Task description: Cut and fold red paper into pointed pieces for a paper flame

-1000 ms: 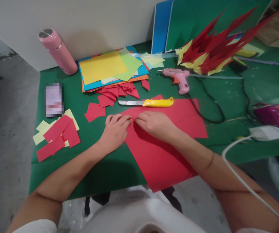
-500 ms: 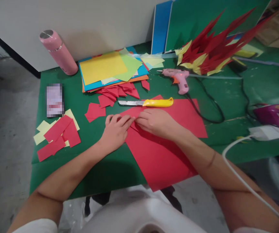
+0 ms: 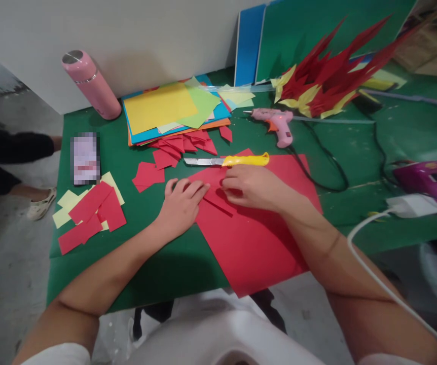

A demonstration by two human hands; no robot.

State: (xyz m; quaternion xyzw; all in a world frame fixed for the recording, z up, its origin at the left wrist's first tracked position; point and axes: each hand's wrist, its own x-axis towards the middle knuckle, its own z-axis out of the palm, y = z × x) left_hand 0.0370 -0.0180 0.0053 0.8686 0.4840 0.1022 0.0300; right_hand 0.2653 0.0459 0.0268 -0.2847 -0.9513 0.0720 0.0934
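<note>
On a large red paper sheet [image 3: 264, 238] lies a small folded piece of red paper [image 3: 220, 202]. My left hand [image 3: 182, 205] pins the left end of that piece between its fingertips and the sheet. My right hand [image 3: 254, 187] is just right of the piece, its fingers curled in and apart from the left hand; I see nothing between them. Directly above the right hand rests a utility knife [image 3: 245, 160] with a yellow handle, blade out and pointing left.
Cut red pieces [image 3: 148, 175] lie left of the knife, below a stack of coloured paper [image 3: 161, 109]. A pink glue gun [image 3: 277, 121] trails a black cord. Red paper flames [image 3: 328, 76], a pink bottle [image 3: 93, 86] and a blurred-out phone [image 3: 85, 158] stand around. Someone's legs [image 3: 9, 157] show at left.
My right hand has moved right, away from the left hand, uncovering more of the folded red piece. The left hand has stayed put. A person's legs have come into view at left.
</note>
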